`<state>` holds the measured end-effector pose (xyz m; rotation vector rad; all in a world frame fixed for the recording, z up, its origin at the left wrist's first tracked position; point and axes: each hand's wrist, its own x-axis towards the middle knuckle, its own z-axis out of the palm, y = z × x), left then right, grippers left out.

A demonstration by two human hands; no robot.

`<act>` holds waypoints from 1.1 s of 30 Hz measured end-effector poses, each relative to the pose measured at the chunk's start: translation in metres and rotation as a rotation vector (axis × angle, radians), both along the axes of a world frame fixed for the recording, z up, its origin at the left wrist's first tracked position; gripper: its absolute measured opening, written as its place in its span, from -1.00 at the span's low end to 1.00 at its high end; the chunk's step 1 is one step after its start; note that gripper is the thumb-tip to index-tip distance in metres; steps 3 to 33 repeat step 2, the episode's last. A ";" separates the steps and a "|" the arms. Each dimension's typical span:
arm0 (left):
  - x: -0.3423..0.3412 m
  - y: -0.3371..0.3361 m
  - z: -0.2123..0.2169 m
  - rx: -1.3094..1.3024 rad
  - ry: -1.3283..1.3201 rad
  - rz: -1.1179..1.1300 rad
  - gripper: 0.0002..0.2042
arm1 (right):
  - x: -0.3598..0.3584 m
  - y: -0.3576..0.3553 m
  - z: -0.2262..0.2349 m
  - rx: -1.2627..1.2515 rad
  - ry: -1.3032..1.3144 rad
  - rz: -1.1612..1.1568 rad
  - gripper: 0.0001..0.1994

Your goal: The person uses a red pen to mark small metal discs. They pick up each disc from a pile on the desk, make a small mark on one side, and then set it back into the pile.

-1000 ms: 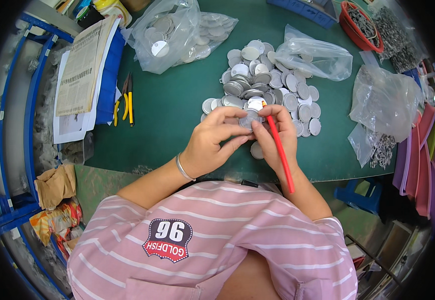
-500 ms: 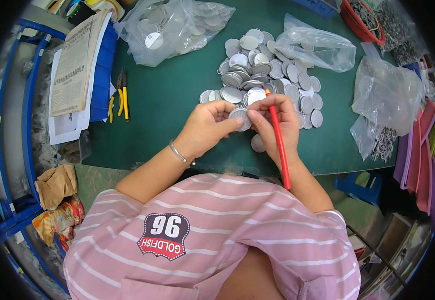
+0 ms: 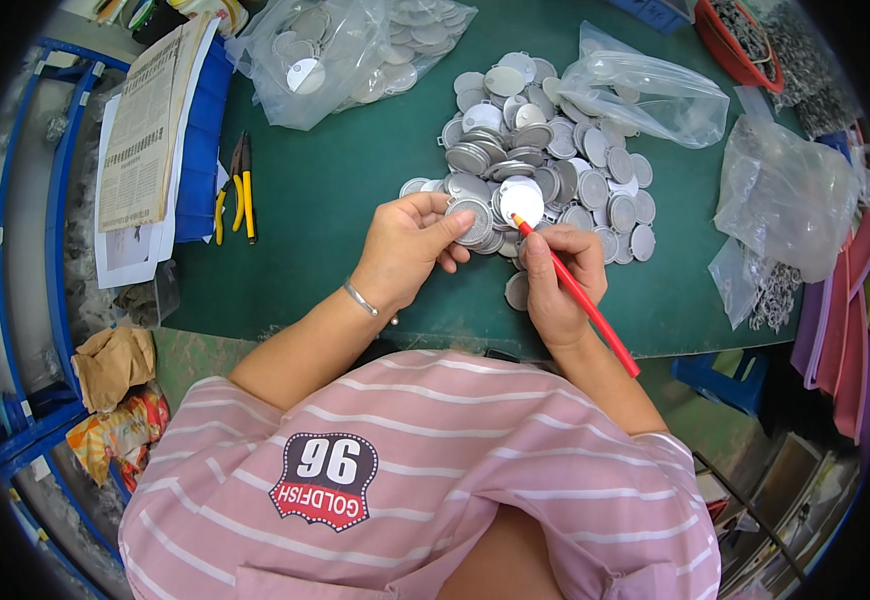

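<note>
My left hand (image 3: 407, 240) pinches a round grey metal disc (image 3: 469, 222) with a raised rim between thumb and fingers, just above the green table. In my right hand (image 3: 567, 282) is a long red pencil (image 3: 595, 315), its tip angled up and left. That tip lies over a bright white-looking disc (image 3: 522, 202) at the near side of the heap; whether it touches cannot be made out. The heap of grey metal discs (image 3: 525, 155), many with small loops on their edges, spreads beyond both hands. A single disc (image 3: 517, 290) lies beside my right wrist.
Clear plastic bags of discs (image 3: 315, 65) lie at the far left. Another clear bag (image 3: 645, 95) touches the heap; one more (image 3: 785, 200) lies right, beside small metal chains (image 3: 775, 297). Yellow-handled pliers (image 3: 240, 190) rest near a blue bin (image 3: 205, 150). A red basket (image 3: 735, 45) stands far right.
My right hand has left the disc, which my left hand now holds alone. The red pencil has swung from nearly upright to a slant, its tip now over the heap's near side.
</note>
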<state>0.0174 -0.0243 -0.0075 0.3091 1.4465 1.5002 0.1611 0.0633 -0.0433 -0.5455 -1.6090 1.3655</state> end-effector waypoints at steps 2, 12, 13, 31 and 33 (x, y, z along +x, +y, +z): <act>0.000 0.000 -0.001 0.014 -0.012 -0.010 -0.72 | 0.004 0.005 -0.007 0.081 0.002 0.075 -0.81; 0.000 0.000 -0.001 0.014 -0.012 -0.010 -0.72 | 0.004 0.005 -0.007 0.081 0.002 0.075 -0.81; 0.000 0.000 -0.001 0.014 -0.012 -0.010 -0.72 | 0.004 0.005 -0.007 0.081 0.002 0.075 -0.81; 0.000 0.000 -0.001 0.014 -0.012 -0.010 -0.72 | 0.004 0.005 -0.007 0.081 0.002 0.075 -0.81; 0.000 0.000 -0.001 0.014 -0.012 -0.010 -0.72 | 0.004 0.005 -0.007 0.081 0.002 0.075 -0.81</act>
